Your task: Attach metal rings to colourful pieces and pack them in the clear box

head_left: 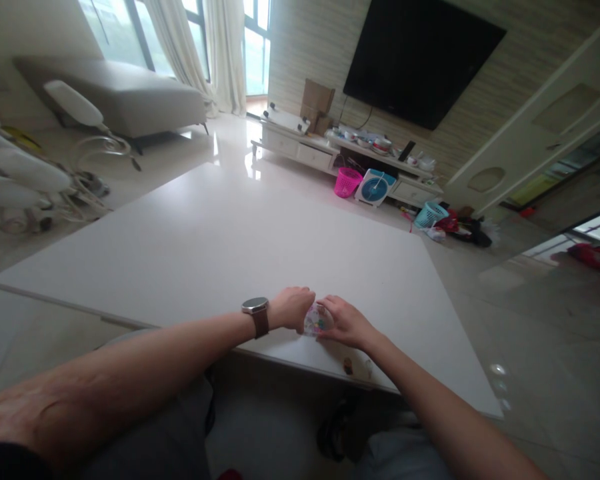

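Observation:
A small, clear, rounded container (319, 320) with colourful bits showing in it is between my two hands, low over the near part of the white table (280, 227). My left hand (292, 308), below a dark round watch, is closed against its left side. From the right, the thumb and fingers of my right hand (347, 323) curve round its other side. Whether it rests on the table I cannot tell. Near the table's front edge, below my right hand, lie a small brown thing (348, 366) and a tiny pale thing (369, 366), both too small to name.
Beyond the table stand a pink basket (347, 182), a blue and white box fan (375, 187) and a light blue basket (431, 215), by a low TV cabinet (300, 148). White chairs (20, 173) are at the left, and a grey bench (125, 100) stands behind them.

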{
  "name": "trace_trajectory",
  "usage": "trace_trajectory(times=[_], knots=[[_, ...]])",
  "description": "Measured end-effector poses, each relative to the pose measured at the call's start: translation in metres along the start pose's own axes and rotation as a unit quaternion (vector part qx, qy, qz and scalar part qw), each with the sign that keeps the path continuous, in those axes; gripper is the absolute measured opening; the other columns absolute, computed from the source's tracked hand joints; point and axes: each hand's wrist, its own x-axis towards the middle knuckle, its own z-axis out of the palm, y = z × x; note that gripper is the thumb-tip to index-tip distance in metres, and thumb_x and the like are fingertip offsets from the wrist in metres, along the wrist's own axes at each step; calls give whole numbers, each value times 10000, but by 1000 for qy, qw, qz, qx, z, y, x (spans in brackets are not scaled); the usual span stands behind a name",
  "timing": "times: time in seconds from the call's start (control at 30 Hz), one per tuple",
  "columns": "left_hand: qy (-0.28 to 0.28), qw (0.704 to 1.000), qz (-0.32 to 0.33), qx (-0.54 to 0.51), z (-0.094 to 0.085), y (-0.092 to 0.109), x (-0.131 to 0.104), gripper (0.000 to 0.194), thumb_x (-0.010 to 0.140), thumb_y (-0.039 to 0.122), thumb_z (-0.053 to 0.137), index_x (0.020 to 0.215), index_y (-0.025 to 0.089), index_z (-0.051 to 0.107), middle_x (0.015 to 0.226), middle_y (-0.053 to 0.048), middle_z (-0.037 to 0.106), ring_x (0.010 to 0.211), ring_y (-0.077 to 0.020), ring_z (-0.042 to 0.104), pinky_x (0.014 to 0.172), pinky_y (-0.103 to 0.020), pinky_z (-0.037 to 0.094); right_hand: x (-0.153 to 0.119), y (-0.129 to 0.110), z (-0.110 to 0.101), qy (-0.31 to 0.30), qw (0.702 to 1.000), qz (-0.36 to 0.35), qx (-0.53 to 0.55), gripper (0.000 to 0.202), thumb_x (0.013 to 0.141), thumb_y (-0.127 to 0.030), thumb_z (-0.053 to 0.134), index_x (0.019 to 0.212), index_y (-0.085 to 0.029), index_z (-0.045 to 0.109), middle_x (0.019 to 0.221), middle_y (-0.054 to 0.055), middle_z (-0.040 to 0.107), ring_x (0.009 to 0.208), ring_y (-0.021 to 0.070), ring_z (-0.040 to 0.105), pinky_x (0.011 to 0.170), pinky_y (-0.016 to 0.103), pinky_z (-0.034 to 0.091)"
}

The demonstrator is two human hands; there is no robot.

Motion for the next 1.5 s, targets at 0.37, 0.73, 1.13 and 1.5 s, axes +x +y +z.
trace_trajectory(times=[0.37,0.73,1.13,1.5], knots=[[3,1000,-17,8,-1,3,-2,550,556,369,785,1020,170,566,988,-112,683,851,-277,678,661,-317,529,-3,-5,1,16,1000,14,-14,602,667,-387,817,1174,-204,548,1038,65,601,905,228,588,788,336,475],[-14,1000,10,-8,-6,-2,-4,482,621,450,740,983,186,563,997,-106,676,867,-264,666,698,-317,516,-7,-1,-3,0,1000,-6,4,606,753,-409,747,1277,-215,512,1113,90,594,993,243,588,867,360,479],[-7,1000,13,8,-12,2,-9,505,633,444,736,1019,160,574,1049,-115,638,850,-251,660,673,-310,514,-6,-3,-4,6,1000,-24,-13,646,759,-399,736,1317,-187,489,1192,121,580,1101,270,553,928,400,468],[-16,1000,11,5,-8,0,-7,455,641,424,727,983,162,580,1045,-106,614,827,-237,649,645,-305,509,-4,0,-3,-2,1000,-15,-7,605,752,-378,745,1282,-192,521,1162,116,598,1070,260,563,922,389,468]])
